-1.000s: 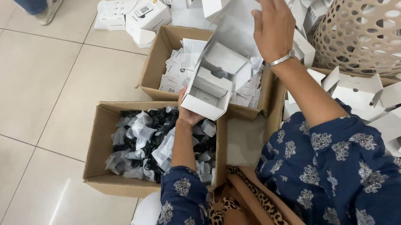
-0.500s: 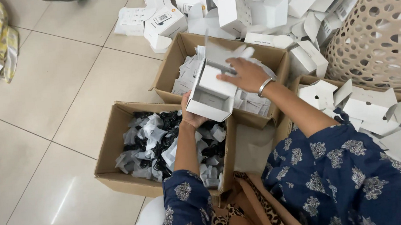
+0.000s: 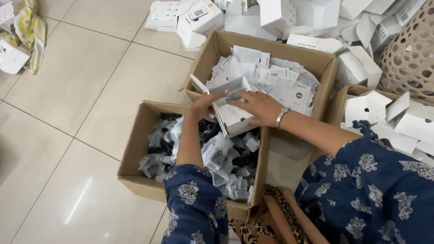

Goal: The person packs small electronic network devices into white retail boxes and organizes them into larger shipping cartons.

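Note:
Both my hands hold a small open white carton (image 3: 233,117) over the seam between two cardboard boxes. My left hand (image 3: 202,107) grips its left side. My right hand (image 3: 259,108), with a metal bangle at the wrist, lies over its top right with the fingers at the open mouth. The near cardboard box (image 3: 137,144) below holds a heap of black items in clear plastic bags. The far cardboard box (image 3: 324,64) is filled with white folded paper leaflets (image 3: 274,78).
A pile of empty white cartons (image 3: 320,7) covers the floor behind the boxes. More flattened white cartons (image 3: 407,118) lie in a box at right. A beige perforated basket (image 3: 421,49) stands at far right. White cartons and a yellow cloth (image 3: 32,33) lie top left on tiles.
My right hand came down from high above the pile onto the carton. The carton dropped lower and tilted over the near box. The view shifted toward the floor.

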